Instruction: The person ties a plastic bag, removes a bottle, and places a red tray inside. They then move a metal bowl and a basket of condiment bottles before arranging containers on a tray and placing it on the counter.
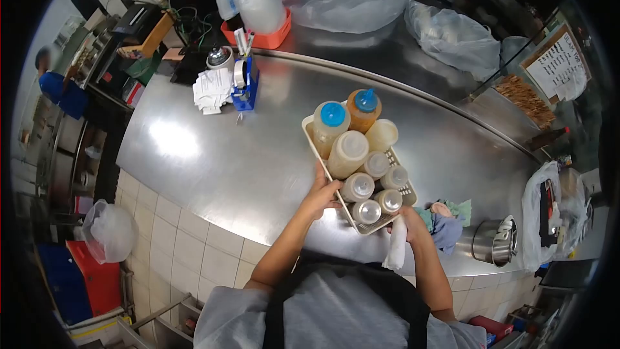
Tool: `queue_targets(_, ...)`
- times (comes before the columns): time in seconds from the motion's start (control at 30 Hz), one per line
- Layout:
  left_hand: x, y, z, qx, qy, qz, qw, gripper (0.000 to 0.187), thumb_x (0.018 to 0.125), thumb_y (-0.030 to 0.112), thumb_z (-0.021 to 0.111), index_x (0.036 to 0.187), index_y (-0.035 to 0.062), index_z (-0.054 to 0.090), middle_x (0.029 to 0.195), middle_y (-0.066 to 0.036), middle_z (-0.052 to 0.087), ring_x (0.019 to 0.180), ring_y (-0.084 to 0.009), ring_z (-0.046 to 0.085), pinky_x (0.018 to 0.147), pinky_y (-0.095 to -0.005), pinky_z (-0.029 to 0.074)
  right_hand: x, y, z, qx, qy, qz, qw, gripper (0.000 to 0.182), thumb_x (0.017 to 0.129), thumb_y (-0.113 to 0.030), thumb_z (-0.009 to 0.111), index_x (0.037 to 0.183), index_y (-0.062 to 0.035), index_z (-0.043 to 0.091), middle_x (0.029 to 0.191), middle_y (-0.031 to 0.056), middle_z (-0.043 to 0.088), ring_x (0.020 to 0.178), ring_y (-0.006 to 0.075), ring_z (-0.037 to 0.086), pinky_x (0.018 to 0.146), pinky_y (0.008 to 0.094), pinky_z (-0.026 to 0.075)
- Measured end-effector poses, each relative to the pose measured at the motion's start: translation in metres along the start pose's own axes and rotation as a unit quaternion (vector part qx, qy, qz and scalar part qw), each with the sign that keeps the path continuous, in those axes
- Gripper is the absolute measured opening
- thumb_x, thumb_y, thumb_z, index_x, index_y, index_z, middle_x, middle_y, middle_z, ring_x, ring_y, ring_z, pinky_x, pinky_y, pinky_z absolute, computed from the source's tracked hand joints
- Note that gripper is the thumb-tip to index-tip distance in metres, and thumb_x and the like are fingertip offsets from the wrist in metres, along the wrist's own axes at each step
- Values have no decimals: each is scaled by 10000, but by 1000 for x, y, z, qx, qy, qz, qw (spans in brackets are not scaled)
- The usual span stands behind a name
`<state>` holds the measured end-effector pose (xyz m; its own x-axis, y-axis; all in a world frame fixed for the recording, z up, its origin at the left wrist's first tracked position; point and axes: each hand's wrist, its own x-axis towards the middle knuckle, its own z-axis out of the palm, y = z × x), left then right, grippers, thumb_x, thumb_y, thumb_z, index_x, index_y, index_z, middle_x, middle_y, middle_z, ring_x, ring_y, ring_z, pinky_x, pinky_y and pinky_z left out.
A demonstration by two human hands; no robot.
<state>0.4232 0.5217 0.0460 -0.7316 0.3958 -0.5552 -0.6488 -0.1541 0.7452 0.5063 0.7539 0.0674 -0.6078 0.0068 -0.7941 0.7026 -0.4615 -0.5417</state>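
Observation:
A cream plastic basket (316,145) is at the near side of the steel counter, packed with several squeeze bottles and shakers. Two taller bottles have blue tops: a pale one (332,130) and one with orange-brown contents (363,111). Upright beside them is a large pale bottle (348,154), with smaller clear-capped ones (368,212) nearer me. My left hand (321,192) grips the basket's left side, fingers around the rim. At the near right corner my right hand (411,218) holds the basket, its fingers partly hidden. A white rolled cloth or paper (396,244) hangs by that hand.
Crumpled cloths (447,225) and a metal pot (494,243) are to the right. Farther back stand a blue tape dispenser (245,87), paper slips (212,89) and a red-orange tray (271,40). Plastic bags (349,0) lie behind the raised ledge. Another person (62,94) is far left.

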Motion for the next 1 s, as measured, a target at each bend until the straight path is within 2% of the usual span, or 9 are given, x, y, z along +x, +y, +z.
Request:
queue_targets(0.1,17,8,10,-14,-12,22,1000,793,763,59,479,1376,231,7,1186,-153,435,819,-249,592,598,-389,553,5,-12,-4,-4,10,-2,1000,192,724,-120,526,860,15,522,736,111,563,547,203,563,453,298,517)
queue_targets(0.23,51,20,24,-73,-50,32,996,743,743,-3,437,1369,172,75,1208,-158,420,956,-275,558,652,-434,556,36,-29,-32,11,23,-24,999,260,670,-118,533,900,1,525,787,116,566,543,188,551,439,284,509)
queue_targets(0.3,72,32,37,-69,-63,35,995,723,739,-24,417,1362,156,99,1220,-160,407,961,-276,554,694,-459,545,49,-47,-47,40,-54,-47,997,246,663,-105,533,873,22,527,753,146,573,463,210,531,420,282,507)
queue_targets(0.37,94,41,54,-96,-113,65,987,644,736,-52,387,1326,100,174,1222,-190,415,1026,-328,535,778,-520,509,61,-61,-61,67,-50,-61,995,242,659,-95,529,858,41,526,726,164,575,438,239,538,410,279,510)
queue_targets(0.53,148,51,100,-111,-171,65,977,689,734,-83,380,1348,144,166,1245,-185,400,1042,-334,525,803,-534,493,79,-90,-104,155,-52,-120,979,299,678,-80,493,926,87,491,779,185,575,541,266,602,391,257,508)
queue_targets(0.7,179,52,149,-91,-193,66,975,676,748,-76,376,1351,148,169,1245,-179,401,1040,-330,530,798,-538,496,81,-108,-147,194,-72,-184,961,314,690,-81,480,961,79,477,811,178,573,532,261,592,391,264,507)
queue_targets(0.8,198,51,174,-74,-209,64,973,676,748,-80,371,1352,150,171,1244,-167,404,1034,-327,534,786,-536,503,77,-116,-166,223,-48,-199,953,218,690,-53,477,872,66,472,776,169,540,550,269,579,419,284,517)
queue_targets(0.97,222,61,209,-35,-232,57,970,655,784,-51,409,1358,158,174,1225,-148,425,1018,-312,544,760,-514,521,85,-125,-192,251,-94,-240,933,287,704,-47,463,971,57,474,834,159,555,586,251,586,458,273,528)
queue_targets(1.0,228,64,216,-23,-234,61,970,663,799,-28,433,1369,177,166,1159,-138,459,925,-287,564,685,-480,537,89,-128,-194,254,-89,-241,932,287,704,-47,463,971,57,474,834,159,555,586,251,586,458,273,528)
